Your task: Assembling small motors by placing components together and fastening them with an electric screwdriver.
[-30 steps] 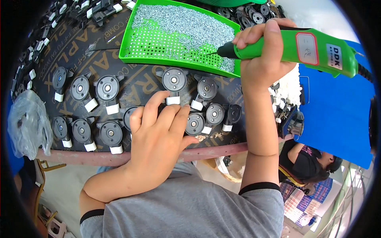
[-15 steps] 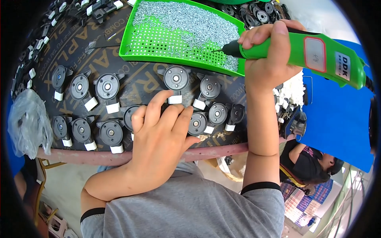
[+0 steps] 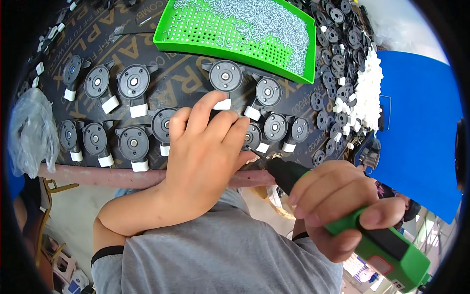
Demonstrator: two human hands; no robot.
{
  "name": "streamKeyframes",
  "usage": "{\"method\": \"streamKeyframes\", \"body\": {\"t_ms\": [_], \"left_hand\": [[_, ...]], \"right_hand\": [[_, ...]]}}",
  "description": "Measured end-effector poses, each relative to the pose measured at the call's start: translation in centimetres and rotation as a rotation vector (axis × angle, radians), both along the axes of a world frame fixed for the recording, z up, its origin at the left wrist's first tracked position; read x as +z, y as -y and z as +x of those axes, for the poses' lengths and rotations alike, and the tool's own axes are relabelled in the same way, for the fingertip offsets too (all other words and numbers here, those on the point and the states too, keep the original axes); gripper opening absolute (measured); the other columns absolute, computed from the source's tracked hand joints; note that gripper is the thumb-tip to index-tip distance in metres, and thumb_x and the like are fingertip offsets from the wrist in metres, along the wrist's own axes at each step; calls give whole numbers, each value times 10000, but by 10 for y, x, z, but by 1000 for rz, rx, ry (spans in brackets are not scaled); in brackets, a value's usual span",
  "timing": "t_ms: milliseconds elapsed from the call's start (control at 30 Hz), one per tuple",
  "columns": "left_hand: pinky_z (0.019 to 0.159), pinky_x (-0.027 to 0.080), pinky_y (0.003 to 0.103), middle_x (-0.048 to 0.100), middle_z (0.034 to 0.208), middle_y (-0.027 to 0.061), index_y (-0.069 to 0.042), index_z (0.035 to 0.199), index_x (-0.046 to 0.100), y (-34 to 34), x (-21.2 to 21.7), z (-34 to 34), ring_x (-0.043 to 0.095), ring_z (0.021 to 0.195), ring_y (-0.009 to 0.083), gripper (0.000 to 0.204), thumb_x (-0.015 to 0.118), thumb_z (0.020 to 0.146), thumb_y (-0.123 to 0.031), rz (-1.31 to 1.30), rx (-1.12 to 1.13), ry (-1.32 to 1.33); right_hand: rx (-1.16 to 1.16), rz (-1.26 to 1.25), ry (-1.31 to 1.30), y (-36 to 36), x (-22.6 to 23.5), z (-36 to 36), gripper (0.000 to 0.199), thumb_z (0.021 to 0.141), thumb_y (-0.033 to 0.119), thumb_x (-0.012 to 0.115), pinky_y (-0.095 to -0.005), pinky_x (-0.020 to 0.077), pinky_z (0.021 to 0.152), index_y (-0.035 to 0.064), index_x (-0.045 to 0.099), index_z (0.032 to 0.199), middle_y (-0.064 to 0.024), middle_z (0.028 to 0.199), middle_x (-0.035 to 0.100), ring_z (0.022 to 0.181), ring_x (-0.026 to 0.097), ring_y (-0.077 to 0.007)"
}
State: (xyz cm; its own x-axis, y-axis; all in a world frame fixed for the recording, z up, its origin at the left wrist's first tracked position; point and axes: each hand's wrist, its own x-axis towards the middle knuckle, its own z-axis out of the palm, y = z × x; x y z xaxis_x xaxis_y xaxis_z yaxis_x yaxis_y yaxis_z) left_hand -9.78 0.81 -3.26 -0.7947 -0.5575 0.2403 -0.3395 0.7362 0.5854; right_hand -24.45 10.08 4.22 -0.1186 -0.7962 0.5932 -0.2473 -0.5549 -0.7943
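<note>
My right hand (image 3: 342,208) is wrapped round a green electric screwdriver (image 3: 391,252) with a black nose. Its thin bit slants left and meets the lower edge of a black round plastic part (image 3: 252,133). My left hand (image 3: 203,142) lies over the row nearest me, its index finger and thumb closed about that same part, which they partly hide. Its other fingers are bent near another black round part (image 3: 225,76) with a white tab. More such parts stand in two rows, among them one on the left (image 3: 133,143). Whether a screw sits on the bit cannot be seen.
A green perforated tray (image 3: 235,55) of small silver screws stands at the back. To its right are piled black discs (image 3: 338,63) and white pieces (image 3: 367,93). A clear plastic bag (image 3: 32,132) hangs over the left edge. The table's pinkish front edge (image 3: 107,177) runs before me.
My right hand has brought the screwdriver from above the screw tray down to the black part by my left hand. The view has shifted slightly; the left hand keeps its place among the parts.
</note>
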Motion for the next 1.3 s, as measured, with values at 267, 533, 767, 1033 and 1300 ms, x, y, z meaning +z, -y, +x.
{"method": "streamKeyframes", "body": {"t_ms": [267,533,767,1033,1300], "left_hand": [[951,340,456,624,1104,44,-54,1098,675,-2,1,-3,481,1242,283,506,829,655,-244,3,3,-24],[950,320,446,655,1076,14,-98,1141,672,-1,-1,-3,503,1245,269,547,844,628,-182,28,3,-17],[957,351,428,614,1083,33,-61,1128,640,-11,-5,-9,480,1248,254,534,777,693,-340,-107,-22,6],[994,294,461,633,1226,24,-89,1213,665,23,35,47,459,1310,271,539,770,731,-306,-148,14,158],[960,296,448,647,1151,32,-63,1171,689,12,13,39,478,1309,274,491,745,751,-312,-165,-47,127]], "right_hand": [[22,23,-16,-3,-6,-5,280,993,174,586,-341,534,459,68,384,1155,-97,710,561,509,558,-199],[1,74,-16,0,-6,1,280,983,176,612,-347,532,493,74,387,1115,-73,686,560,494,556,-186],[590,119,-65,35,15,-42,321,927,232,728,-338,542,447,48,483,1022,-111,680,636,526,638,-199],[-260,-133,148,61,13,-72,218,988,191,489,-405,491,592,45,518,1147,-105,700,533,577,508,-216],[-506,-241,201,104,-20,-78,181,933,80,560,-378,494,512,-4,476,1069,-112,623,520,487,515,-208]]}}
